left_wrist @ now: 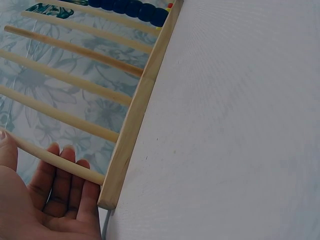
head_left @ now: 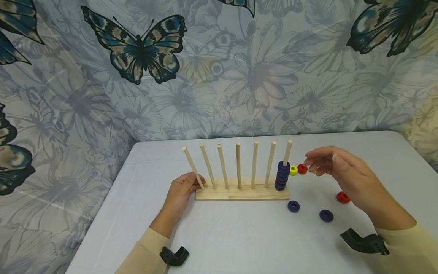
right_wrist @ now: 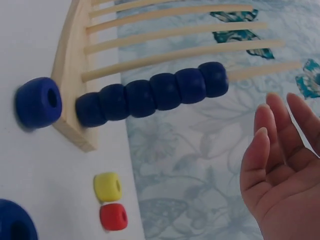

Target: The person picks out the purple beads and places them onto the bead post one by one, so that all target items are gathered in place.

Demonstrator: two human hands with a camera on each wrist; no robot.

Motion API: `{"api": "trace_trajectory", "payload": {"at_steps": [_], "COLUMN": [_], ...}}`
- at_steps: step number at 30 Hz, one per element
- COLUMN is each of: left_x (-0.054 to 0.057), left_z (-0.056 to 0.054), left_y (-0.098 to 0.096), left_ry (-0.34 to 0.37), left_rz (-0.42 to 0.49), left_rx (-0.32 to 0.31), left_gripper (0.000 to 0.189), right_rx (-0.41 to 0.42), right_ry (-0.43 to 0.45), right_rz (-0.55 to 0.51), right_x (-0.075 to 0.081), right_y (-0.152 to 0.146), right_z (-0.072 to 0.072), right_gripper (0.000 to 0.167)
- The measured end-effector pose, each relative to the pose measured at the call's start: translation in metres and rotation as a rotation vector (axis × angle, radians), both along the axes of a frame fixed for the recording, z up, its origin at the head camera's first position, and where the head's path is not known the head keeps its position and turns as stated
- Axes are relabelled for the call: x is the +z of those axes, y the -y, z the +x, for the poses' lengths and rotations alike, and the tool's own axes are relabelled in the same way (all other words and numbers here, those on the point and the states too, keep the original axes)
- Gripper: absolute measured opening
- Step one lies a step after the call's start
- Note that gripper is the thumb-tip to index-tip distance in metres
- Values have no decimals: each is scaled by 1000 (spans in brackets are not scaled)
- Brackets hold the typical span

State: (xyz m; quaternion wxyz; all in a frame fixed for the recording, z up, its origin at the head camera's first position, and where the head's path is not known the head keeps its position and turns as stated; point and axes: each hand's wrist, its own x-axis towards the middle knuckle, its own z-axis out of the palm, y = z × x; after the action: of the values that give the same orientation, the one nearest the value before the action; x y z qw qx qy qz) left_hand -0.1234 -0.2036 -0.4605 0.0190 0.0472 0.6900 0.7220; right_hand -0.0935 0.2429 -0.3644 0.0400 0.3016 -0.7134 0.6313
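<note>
A wooden rack (head_left: pixel 239 195) with a row of upright pegs stands on the table. Several dark blue rings (head_left: pixel 282 176) are stacked on its rightmost peg, whose top sticks out bare. My left hand (head_left: pixel 183 188) is at the leftmost peg (left_wrist: pixel 60 162), near its foot; the relaxed fingers lie behind the peg and the thumb stands apart. To the right of the blue stack, my right hand (head_left: pixel 342 171) is raised above the table, fingers loosely bent with nothing between them. In the right wrist view, the right hand (right_wrist: pixel 282 175) is beyond the bare tip of the ringed peg.
Two loose blue rings, one (head_left: pixel 293 206) by the rack's front right corner and another (head_left: pixel 326 215) farther right, lie on the white table (head_left: pixel 239 239). Behind the rack's right end are a yellow ring (head_left: pixel 293 170) and a red ring (head_left: pixel 302 169). Another red ring (head_left: pixel 343 197) lies beside my right wrist.
</note>
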Motion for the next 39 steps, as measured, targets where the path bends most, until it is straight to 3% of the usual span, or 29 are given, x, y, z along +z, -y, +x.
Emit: {"api": "trace_trajectory", "payload": {"at_steps": [3,12,17,19,23,25,31,39], "left_x": [0,-1,-1,-1,-2,-2,-2,-1], "left_z": [0,-1,-1,-1,-1,-1,-2,-3], "left_y": [0,1,1,2,2,2,1,0], "left_ry": [-3,-16,-21,-18,-11,-9,-11,-6], "left_rz": [-1,4,9,6,8,9,6,1], "left_rx": [1,-6,-10,-9,-12,-14,-15,-10], "left_gripper": [44,42,43,43,43,43,44,43], "right_rx": [-23,-3,-25,-12,76,80,-33,-58], "right_ry": [18,-35,-26,-11,-4,-2,-8,-5], "right_rz": [46,14,104,129,46,36,207,307], "right_x": [-5,-24,-27,-29,-42,-47,-49,-54], "right_y": [-3,-5,-6,-6,-4,-3,4,11], "right_z": [1,2,2,1,-2,-3,-2,-5], "right_gripper": [42,37,37,38,39,41,40,39]}}
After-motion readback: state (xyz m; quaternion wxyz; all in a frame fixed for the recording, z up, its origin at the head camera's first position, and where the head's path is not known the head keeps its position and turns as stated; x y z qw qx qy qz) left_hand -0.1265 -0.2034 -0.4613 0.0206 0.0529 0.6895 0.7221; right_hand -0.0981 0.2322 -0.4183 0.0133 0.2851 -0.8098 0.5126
